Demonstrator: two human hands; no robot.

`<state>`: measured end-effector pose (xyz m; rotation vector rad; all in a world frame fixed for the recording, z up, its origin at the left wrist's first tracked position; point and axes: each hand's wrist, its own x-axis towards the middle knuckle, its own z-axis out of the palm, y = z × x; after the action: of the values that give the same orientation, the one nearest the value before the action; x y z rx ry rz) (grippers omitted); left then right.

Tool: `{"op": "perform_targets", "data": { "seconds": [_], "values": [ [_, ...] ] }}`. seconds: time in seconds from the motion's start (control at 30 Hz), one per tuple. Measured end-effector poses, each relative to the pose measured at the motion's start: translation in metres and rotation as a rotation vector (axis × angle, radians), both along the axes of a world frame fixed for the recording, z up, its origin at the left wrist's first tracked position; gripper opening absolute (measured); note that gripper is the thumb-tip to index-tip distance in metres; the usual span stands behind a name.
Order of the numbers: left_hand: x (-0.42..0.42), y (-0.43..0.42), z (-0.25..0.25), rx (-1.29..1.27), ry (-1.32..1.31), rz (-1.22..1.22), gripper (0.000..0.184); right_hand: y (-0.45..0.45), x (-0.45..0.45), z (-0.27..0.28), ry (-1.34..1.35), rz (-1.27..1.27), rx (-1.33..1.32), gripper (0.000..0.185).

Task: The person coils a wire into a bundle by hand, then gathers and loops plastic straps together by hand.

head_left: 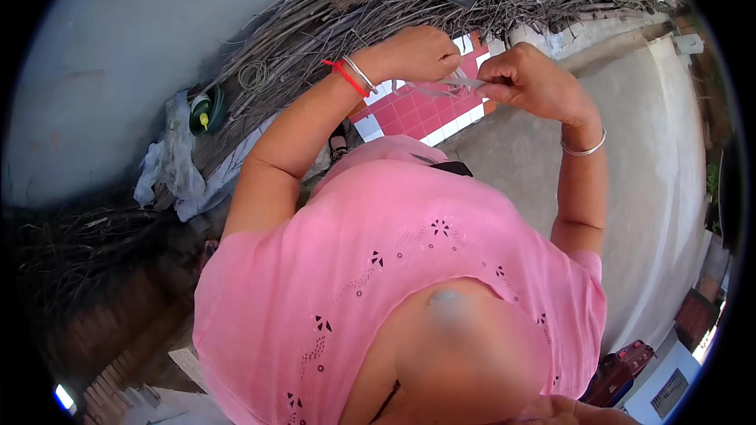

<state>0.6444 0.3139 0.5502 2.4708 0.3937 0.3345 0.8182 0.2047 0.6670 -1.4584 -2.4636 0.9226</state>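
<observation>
A pale, flat, ribbon-like strip (470, 83) stretches between my two hands, with loose loops hanging beneath the left one. My left hand (421, 53), at the top centre, is closed in a fist around one part of it. Slightly to the right, my right hand (531, 83) pinches the strip between thumb and bent fingers. The strip's exact kind is too small to tell. A red string (346, 77) and a silver bangle circle my left wrist; another thin bangle (584, 145) is on my right. Both hands are held out in front of my pink shirt (425, 212).
A long heap of dry sticks (354, 16) lies along the wall. Below my hands is a red and white tiled patch (417, 114), bordered by grey concrete (630, 189). Plastic sheeting (181, 157) and a green coil (206, 110) lie at left.
</observation>
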Motion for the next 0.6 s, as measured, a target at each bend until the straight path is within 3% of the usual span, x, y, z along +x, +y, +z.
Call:
{"op": "perform_targets", "data": {
  "seconds": [0.17, 0.27, 0.3, 0.47, 0.53, 0.6],
  "values": [
    [-0.005, 0.004, -0.006, -0.152, -0.105, -0.009, 0.031, 0.009, 0.016, -0.025, -0.086, -0.042, 0.453, 0.014],
    [-0.011, 0.011, -0.009, -0.787, -0.227, 0.312, 0.044, 0.004, 0.009, -0.026, -0.093, -0.076, 0.554, 0.014],
    [-0.014, 0.016, -0.016, -1.057, -0.384, 0.341, 0.043, -0.003, 0.004, -0.025, -0.083, -0.087, 0.571, 0.015],
    [-0.013, 0.033, -0.037, -1.063, -0.983, 0.565, 0.041, -0.023, -0.012, -0.069, 0.036, -0.156, 0.36, 0.012],
    [-0.014, 0.027, -0.028, -1.279, -1.092, 0.615, 0.041, -0.025, -0.019, -0.088, 0.09, -0.248, 0.239, 0.011],
    [-0.016, 0.022, -0.022, -1.302, -1.114, 0.593, 0.044, -0.024, -0.024, -0.107, 0.154, -0.345, 0.147, 0.016]
  ]
}}
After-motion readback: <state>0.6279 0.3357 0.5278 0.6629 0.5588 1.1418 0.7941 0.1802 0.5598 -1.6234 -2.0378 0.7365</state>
